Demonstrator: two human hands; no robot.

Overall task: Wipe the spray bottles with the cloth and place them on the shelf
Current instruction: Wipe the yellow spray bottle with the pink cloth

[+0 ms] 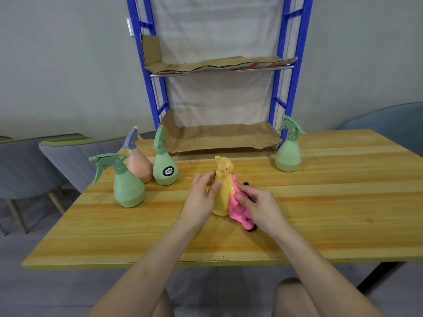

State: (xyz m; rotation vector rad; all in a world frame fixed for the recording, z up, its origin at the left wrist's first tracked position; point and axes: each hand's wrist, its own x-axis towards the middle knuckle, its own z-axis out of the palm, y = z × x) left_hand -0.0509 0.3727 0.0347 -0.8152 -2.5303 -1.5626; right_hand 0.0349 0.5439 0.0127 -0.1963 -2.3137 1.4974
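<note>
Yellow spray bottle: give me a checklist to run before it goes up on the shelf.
1. Left hand holds the yellow spray bottle: ok.
2. Right hand presses the pink cloth against the bottle's side: ok.
3. Whole bottle wiped: cannot tell.
4. Lower shelf, lined with cardboard, has free space: ok.
5. Path to the shelf free of the green bottle with the label: ok.
6. Bottle upright: ok.

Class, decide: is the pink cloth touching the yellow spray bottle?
Touching. The head view shows the pink cloth pressed against the yellow spray bottle by the right hand.
</note>
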